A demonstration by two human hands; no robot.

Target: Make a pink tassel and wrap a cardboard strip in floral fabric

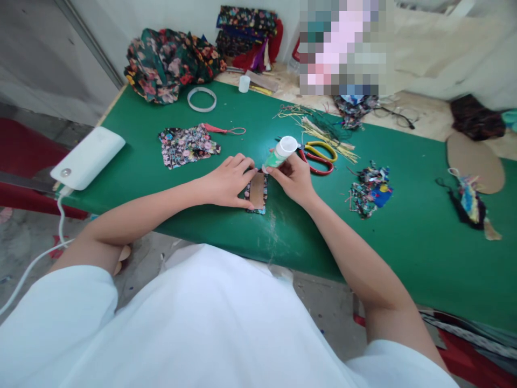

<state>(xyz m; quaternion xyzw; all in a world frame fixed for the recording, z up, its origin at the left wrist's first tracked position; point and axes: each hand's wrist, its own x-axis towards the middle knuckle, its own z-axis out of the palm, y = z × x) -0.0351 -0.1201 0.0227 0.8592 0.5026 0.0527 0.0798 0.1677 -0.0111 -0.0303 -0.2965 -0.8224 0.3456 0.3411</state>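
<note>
My left hand (228,182) lies spread on the green table, its thumb and fingertips on the edges of a brown cardboard strip (257,189). Under that strip, floral fabric (255,210) shows as a border. A small white tube with a green label, which looks like a glue stick (278,153), is gripped in my right hand (298,175). It is tilted, its round white end towards me and its lower end close to the top of the strip. Whether it touches the strip cannot be made out. Red- and yellow-handled pliers or scissors (319,158) lie just beyond my right hand.
Left of centre are a floral fabric piece (183,146), a red tassel (216,129) and a tape ring (202,100). A white cap (244,83) stands further back. Scraps (369,191) and a cardboard oval (476,161) lie right. A corded white power bank (89,157) sits at the left edge.
</note>
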